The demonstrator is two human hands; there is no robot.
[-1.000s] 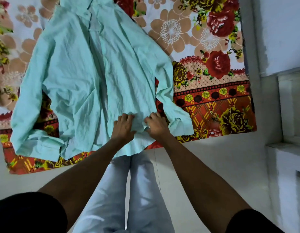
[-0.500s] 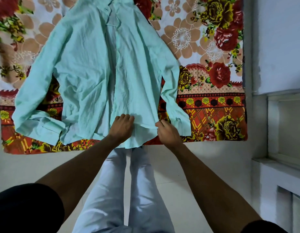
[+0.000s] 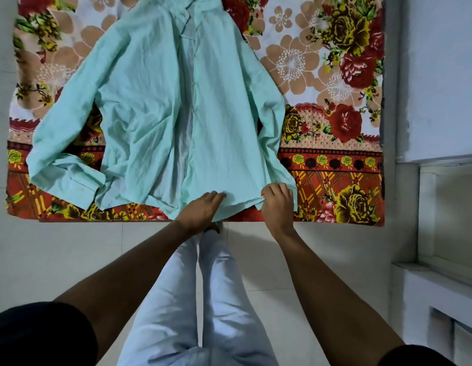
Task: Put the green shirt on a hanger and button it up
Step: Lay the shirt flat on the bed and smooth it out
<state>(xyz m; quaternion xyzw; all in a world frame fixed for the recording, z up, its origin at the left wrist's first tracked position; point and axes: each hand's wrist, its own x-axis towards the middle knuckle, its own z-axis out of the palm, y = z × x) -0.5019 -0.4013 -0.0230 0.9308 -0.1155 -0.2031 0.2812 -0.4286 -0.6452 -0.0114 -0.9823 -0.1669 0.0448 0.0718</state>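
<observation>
The mint-green shirt (image 3: 155,107) lies front up on a floral cloth, sleeves spread to both sides, collar at the far end. Its front placket runs down the middle and looks closed. My left hand (image 3: 203,207) rests with curled fingers on the middle of the near hem. My right hand (image 3: 278,203) pinches the hem's right corner beside the right cuff. No hanger shows in the view.
The red and beige floral cloth (image 3: 335,128) covers a raised surface whose near edge is just beyond my legs (image 3: 203,299). Pale tiled floor lies below. A white wall and a stepped white ledge (image 3: 440,273) stand at the right.
My right hand has slid right along the hem, away from my left hand, drawing the hem flatter. The view has dropped back, so more of the shirt shows.
</observation>
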